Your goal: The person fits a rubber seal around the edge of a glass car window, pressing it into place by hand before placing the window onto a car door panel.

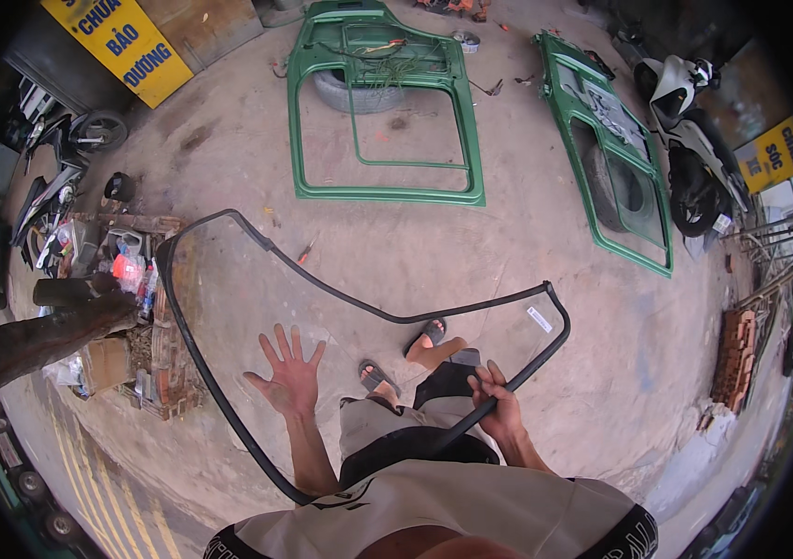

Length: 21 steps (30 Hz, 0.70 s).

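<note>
A large loop of black rubber window seal (pixel 396 319) spreads in front of my body. A small white label (pixel 539 320) sits inside its right corner, and the loop seems to frame a clear glass pane. My right hand (pixel 499 407) is closed round the seal at its lower right side, with the thumb and fingers folded over it. Inside the outline, my left hand (pixel 290 377) has its palm toward me and its fingers spread wide. It seems to lie flat against the underside of the pane, though I cannot tell whether it touches.
Two green vehicle door shells (pixel 475 140) (pixel 592 158) lie ahead on tyres (pixel 359 91). A screwdriver (pixel 306 252) is on the concrete. Left are a brick stand with clutter (pixel 168 368), a tree trunk (pixel 52 340) and a motorbike (pixel 52 191); right, a scooter (pixel 685 102) and stacked bricks (pixel 734 359).
</note>
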Motion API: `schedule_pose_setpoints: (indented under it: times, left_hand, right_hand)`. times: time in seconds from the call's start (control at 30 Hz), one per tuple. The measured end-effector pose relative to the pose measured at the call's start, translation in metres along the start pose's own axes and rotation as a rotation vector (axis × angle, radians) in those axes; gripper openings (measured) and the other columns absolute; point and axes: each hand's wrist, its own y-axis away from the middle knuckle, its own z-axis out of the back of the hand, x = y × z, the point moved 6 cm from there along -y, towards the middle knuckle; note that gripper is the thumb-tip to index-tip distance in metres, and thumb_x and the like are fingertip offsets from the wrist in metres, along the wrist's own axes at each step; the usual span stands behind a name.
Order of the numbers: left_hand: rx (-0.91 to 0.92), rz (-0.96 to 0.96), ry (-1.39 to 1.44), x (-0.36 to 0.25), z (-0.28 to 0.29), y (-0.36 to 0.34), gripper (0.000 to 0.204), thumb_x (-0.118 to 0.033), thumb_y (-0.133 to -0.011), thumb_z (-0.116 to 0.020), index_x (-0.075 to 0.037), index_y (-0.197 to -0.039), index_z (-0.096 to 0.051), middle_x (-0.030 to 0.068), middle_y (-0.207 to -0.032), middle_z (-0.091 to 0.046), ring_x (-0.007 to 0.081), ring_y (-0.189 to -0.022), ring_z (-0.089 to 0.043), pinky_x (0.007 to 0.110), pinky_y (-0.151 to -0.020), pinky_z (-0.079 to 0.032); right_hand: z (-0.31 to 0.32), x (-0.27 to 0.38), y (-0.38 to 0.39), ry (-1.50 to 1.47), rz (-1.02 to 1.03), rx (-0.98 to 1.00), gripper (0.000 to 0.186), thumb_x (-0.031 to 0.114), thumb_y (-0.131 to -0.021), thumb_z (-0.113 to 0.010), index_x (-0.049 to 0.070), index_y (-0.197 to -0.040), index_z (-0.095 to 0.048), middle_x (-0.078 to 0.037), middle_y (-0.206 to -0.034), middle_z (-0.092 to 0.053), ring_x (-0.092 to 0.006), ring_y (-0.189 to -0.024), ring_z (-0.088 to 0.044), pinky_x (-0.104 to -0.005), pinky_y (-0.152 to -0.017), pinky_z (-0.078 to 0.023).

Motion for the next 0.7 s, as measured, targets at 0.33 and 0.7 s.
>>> schedule_pose_setpoints:
  times: [0.33,0.7]
  left_hand:
    - [0.117,0.21,0.011,0.155,-0.113,-0.062,0.083,-0.084,-0.092,-0.038,-0.031,-0.156,-0.043,0.0005,-0.167,-0.034,0.0275,-0.157,-0.018,0.076,-0.118,0.0]
    - [0.239,0.295,0.028,0.345,-0.246,-0.205,0.078,-0.076,-0.1,-0.026,-0.03,-0.164,-0.024,0.0045,-0.174,-0.016,0.033,-0.16,-0.008,0.072,-0.121,0.0]
  right_hand:
    - [0.01,0.129,-0.008,-0.175,0.153,-0.001,0.065,-0.005,-0.087,-0.059,0.014,-0.149,-0.049,-0.004,-0.134,-0.064,-0.0248,-0.119,-0.061,-0.0251,-0.086,-0.055]
    - [-0.053,0.395,-0.106,-0.066,0.362,0.053,0.072,-0.004,-0.09,-0.056,0.011,-0.158,-0.038,-0.006,-0.142,-0.061,-0.0253,-0.127,-0.06,-0.025,-0.091,-0.053]
